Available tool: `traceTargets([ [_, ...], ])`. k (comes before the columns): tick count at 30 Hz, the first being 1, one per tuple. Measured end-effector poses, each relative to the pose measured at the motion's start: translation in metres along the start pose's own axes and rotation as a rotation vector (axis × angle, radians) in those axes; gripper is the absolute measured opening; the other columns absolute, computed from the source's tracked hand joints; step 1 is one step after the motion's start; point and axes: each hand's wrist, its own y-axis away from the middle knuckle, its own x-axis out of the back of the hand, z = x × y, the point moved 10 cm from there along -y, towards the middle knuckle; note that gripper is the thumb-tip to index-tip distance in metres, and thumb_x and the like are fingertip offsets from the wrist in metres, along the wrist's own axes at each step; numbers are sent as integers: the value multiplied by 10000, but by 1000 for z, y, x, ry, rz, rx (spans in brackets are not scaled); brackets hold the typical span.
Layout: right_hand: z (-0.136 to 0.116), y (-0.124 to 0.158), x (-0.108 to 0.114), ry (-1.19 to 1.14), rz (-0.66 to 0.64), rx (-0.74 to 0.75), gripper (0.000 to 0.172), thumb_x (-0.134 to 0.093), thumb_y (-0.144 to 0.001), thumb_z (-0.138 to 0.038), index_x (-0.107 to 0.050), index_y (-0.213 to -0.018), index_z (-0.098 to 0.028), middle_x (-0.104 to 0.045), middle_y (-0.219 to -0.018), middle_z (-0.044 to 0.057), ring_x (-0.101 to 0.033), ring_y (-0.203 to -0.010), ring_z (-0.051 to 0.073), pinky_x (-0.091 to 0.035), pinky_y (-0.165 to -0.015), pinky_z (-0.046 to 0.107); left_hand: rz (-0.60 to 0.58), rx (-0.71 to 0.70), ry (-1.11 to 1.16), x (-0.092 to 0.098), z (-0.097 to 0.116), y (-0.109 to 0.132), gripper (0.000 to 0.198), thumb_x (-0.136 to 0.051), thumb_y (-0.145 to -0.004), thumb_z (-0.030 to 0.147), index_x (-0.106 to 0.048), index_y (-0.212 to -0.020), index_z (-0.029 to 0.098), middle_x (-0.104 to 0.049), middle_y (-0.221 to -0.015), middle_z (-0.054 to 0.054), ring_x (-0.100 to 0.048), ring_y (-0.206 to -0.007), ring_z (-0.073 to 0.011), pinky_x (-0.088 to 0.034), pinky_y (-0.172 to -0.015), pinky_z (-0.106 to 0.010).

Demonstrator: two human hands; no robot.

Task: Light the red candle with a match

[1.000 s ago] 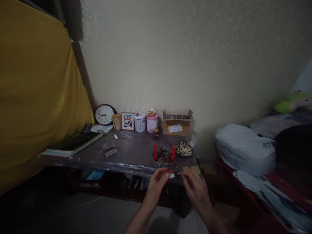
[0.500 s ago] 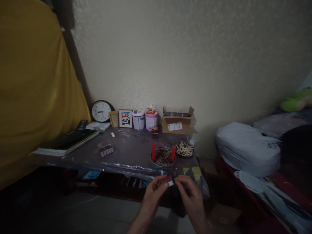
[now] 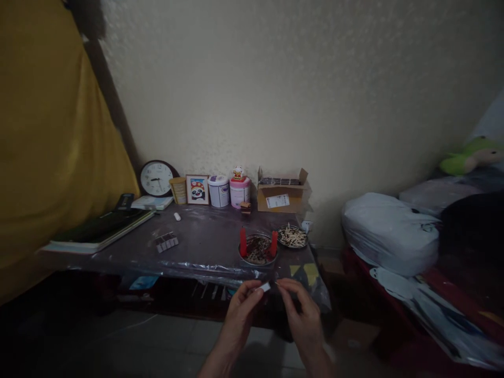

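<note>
Just beyond the front edge of the table (image 3: 208,236), the left hand (image 3: 241,305) and the right hand (image 3: 302,307) are positioned side by side, fingertips facing across a narrow gap. Left hand: closed between thumb and fingers on a small box (image 3: 265,287); the white end of the box points toward the right hand, and the remainder is largely covered by the fingers. Right hand: thumb and forefinger pinched on a thin stick (image 3: 276,283); only a small pale tip is visible, so its full form cannot be told. Box and stick are near each other, apart.

Directly beyond the hands stands a round metal bowl (image 3: 258,263) containing dark and pale bits, with one red candle (image 3: 243,243) upright at its left side and another at its right. Beyond the right hand, adjacent to the bowl, is a dish of matchsticks (image 3: 292,236). Nearer that hand, slightly to its right, lie yellow pieces (image 3: 311,274). Well to the left of the left hand rests a row of small boxes (image 3: 167,242). Farthest from the hands, along the wall, stand a carton (image 3: 278,202), two canisters (image 3: 219,192) and a clock (image 3: 156,178).
</note>
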Motion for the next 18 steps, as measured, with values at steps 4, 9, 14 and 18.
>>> traceTargets([
  [4, -8, 1, 1, 39, 11, 110, 146, -501, -854, -179, -626, -921, -215, -683, -902, 52, -636, -873, 185, -511, -797, 316, 12, -8, 2, 2, -2, -1, 250, -750, -609, 273, -649, -806, 157, -689, -764, -35, -614, -717, -143, -446, -716, -255],
  [9, -19, 0, -2, 120, -23, 195, 177, -499, -844, -140, -625, -939, -219, -680, -876, 54, -638, -829, 181, -522, -748, 318, -2, -36, 4, 2, 0, -1, 231, -740, -624, 266, -641, -805, 162, -681, -757, -25, -611, -726, -137, -442, -725, -252],
  [14, -30, 2, 6, 135, 2, 217, 196, -497, -844, -142, -598, -973, -249, -669, -928, 59, -620, -883, 199, -497, -784, 375, 0, -40, 3, 2, 1, -2, 218, -736, -629, 262, -635, -793, 159, -675, -727, -17, -607, -705, -131, -443, -715, -251],
  [18, -4, 3, -7, 199, -60, 146, 164, -467, -867, -223, -630, -886, -224, -681, -853, 55, -622, -809, 194, -500, -739, 345, -21, -65, -12, -2, 6, 1, 223, -724, -645, 273, -634, -816, 160, -681, -771, -31, -610, -730, -138, -448, -726, -258],
])
